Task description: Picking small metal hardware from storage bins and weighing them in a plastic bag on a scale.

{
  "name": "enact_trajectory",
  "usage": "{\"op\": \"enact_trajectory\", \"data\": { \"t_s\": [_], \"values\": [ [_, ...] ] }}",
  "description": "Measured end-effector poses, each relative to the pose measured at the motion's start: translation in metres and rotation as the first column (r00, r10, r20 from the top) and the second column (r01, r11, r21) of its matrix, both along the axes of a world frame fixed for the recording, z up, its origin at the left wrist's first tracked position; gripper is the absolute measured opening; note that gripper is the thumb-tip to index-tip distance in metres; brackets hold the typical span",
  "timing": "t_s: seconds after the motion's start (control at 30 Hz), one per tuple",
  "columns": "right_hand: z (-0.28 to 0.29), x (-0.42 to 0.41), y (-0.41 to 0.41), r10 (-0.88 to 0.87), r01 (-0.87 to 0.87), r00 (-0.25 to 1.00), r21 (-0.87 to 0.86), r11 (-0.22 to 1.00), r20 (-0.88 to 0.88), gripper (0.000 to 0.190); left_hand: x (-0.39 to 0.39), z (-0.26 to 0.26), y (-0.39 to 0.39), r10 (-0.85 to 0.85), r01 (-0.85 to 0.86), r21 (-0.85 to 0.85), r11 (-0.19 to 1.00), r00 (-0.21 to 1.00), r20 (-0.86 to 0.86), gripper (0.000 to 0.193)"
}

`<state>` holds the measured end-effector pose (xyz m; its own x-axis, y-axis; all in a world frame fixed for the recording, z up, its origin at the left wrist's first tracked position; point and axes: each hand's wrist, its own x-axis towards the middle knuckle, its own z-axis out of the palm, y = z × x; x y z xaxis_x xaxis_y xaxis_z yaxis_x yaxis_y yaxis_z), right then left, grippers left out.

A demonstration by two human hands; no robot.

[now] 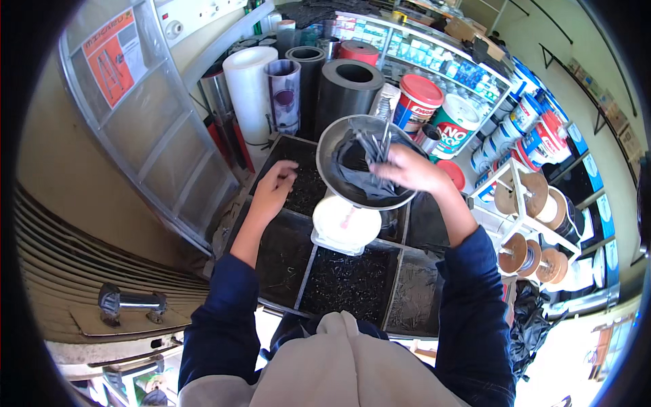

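Note:
My right hand (407, 168) grips a bunch of long nails (379, 150), blurred, above the round metal pan of a weighing scale (325, 170). Inside the pan lies a black plastic bag (351, 173), spread out beneath the nails. Below the pan stands the scale's white body (347, 224), its dial face washed out by glare. My left hand (278, 183) hovers left of the pan, over a compartment of a divided nail bin (313, 269). Its fingers are loosely curled, and nothing shows in them. Small nails lie scattered in several compartments.
Behind the bin stand sheet rolls (351, 89) and paint buckets (419, 99). An aluminium ladder (178, 152) leans on the left, near a folding shutter door (101, 264). To the right is a white rack with wire spools (521, 196). A glass display case (432, 58) stands behind.

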<state>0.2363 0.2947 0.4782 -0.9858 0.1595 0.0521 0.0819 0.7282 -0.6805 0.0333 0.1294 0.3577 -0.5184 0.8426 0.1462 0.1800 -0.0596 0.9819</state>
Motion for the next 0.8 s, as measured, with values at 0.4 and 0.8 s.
{"op": "enact_trajectory", "data": {
  "t_s": [0.4, 0.8],
  "values": [
    [-0.086, -0.005, 0.073, -0.376, 0.086, 0.914, 0.83, 0.551, 0.155, 0.041, 0.052, 0.027, 0.088, 0.071, -0.038, 0.066, 0.997, 0.775, -0.628, 0.035],
    [-0.051, 0.016, 0.056, -0.168, 0.129, 0.986, 0.612, 0.78, 0.006, 0.028, 0.052, 0.02, 0.092, 0.154, -0.132, 0.079, 0.988, 0.854, -0.496, 0.043]
  ]
}}
